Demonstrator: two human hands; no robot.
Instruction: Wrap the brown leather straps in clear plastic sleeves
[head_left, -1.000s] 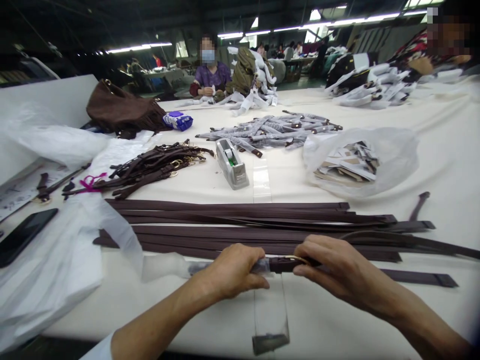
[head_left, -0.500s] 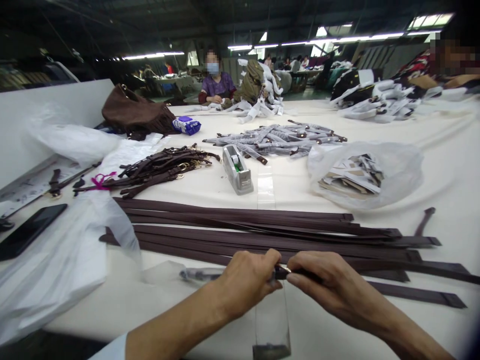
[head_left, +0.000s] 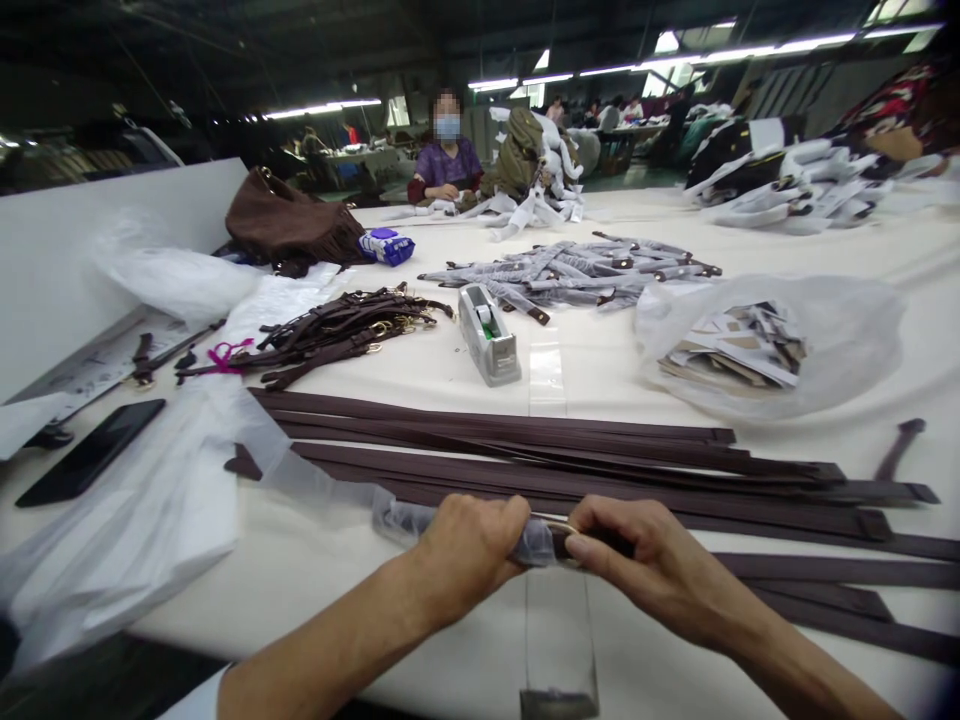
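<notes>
My left hand (head_left: 472, 545) is closed around a dark strap (head_left: 537, 542) wrapped in clear plastic film. A loose tail of film (head_left: 337, 488) trails from the wrapped part toward the left. With thumb and fingers, my right hand (head_left: 649, 550) pinches the strap's bare brown end, where a gold-coloured metal ring (head_left: 562, 528) shows. Part of that end is hidden by my fingers. Just beyond both hands, long flat brown straps (head_left: 480, 445) lie side by side across the table.
A grey tape dispenser (head_left: 489, 340) stands mid-table. Left of it lie buckled brown straps (head_left: 345, 335), a phone (head_left: 90, 452) and white plastic sheets (head_left: 165, 510). Behind are film-wrapped straps (head_left: 570, 270); at right, a plastic bag of scraps (head_left: 847, 345). A masked person (head_left: 448, 170) sits opposite.
My left hand has shifted slightly left along the strap, so more of the wrapped part shows between my hands. The film tail now stretches higher. The whole view has shifted a little.
</notes>
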